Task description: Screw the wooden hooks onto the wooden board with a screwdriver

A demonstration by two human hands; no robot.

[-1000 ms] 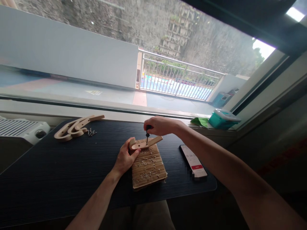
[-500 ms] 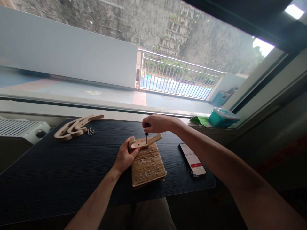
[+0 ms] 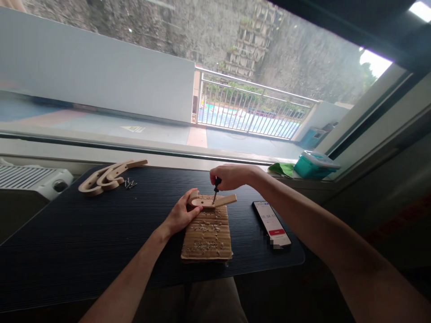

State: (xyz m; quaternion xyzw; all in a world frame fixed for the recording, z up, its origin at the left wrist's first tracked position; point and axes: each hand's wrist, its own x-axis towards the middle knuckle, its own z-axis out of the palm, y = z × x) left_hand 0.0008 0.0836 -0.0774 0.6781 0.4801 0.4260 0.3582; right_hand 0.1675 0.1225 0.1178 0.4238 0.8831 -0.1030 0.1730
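My right hand (image 3: 230,176) is closed round the dark handle of a screwdriver (image 3: 216,189). Its shaft slants down to a screw (image 3: 213,203) in a pale wooden hook (image 3: 206,202). The hook lies across the far end of a corrugated cardboard block (image 3: 208,237), whose top is pitted with many holes. My left hand (image 3: 183,211) grips the hook's curved left end, thumb on the near side and fingers behind. Whether the screwdriver tip sits fully in the screw head is too small to tell.
More wooden hooks (image 3: 111,176) lie at the table's far left, with several loose screws (image 3: 129,184) beside them. A phone (image 3: 272,223) showing a timer rests right of the block. On the windowsill are a green cloth (image 3: 282,169) and a teal box (image 3: 315,165).
The hook, the cardboard block's far end and both hands have shifted slightly right, the block turning a little. The screwdriver has gone from nearly upright to tilted, its handle leaning right.
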